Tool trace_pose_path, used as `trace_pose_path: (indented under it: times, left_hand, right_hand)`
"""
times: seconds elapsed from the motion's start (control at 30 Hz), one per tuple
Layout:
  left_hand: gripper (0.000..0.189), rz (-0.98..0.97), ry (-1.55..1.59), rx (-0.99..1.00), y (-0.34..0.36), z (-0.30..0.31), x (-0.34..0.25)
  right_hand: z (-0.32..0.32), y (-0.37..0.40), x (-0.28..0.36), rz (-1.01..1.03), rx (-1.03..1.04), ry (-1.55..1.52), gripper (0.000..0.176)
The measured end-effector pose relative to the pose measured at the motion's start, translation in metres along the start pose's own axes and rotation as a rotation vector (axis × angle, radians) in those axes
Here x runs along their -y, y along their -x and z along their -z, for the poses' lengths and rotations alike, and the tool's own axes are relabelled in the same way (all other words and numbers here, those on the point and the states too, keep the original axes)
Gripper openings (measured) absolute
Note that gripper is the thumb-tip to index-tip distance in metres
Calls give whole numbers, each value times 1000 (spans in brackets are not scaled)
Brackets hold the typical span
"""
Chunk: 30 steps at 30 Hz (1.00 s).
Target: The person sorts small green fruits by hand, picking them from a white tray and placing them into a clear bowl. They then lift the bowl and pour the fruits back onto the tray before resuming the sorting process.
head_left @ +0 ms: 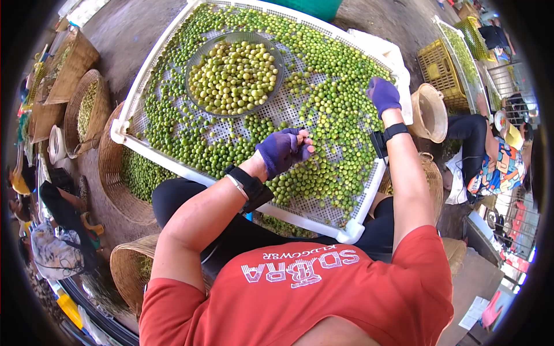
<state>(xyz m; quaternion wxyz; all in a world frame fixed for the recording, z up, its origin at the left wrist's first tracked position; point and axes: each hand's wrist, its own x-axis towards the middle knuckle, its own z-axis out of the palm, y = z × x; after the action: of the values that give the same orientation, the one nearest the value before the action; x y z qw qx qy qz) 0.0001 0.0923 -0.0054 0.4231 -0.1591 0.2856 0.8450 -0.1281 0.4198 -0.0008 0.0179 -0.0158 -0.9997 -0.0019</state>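
Observation:
A white-rimmed mesh tray (164, 163) lies in front of me, spread with small round green fruits (334, 118) that look like limes. My left hand (284, 151), in a purple glove with bare fingertips, is curled over the fruits near the tray's middle. What its fingers hold, if anything, I cannot make out. My right hand (384, 95), also gloved in purple, is closed over the fruits by the tray's right side; its fingertips are hidden. A clear round bowl (279, 74) full of paler, yellowish-green fruits stands on the tray, beyond my left hand.
Woven baskets (109, 167) stand left of the tray, some holding green fruits. To the right are a pale bucket (428, 112) and a yellow crate (441, 69). A person in patterned clothing (502, 167) sits at the right, and others are at the left edge.

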Motion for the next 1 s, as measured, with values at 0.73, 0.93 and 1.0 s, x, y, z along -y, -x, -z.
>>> trace_pose_path:
  times: [0.73, 0.93, 1.0]
  left_hand:
    - [25, -28, -346, -121, 13, -13, -9]
    - [26, -550, -990, 183, -3, 18, 5]
    - [28, -352, -828, 163, 1, 11, 1]
  right_hand:
    - [-21, -32, 37, 356, -228, -354, 17]
    - [-74, -58, 43, 345, -79, -164, 19]
    - [-58, -52, 53, 236, 59, -108, 20]
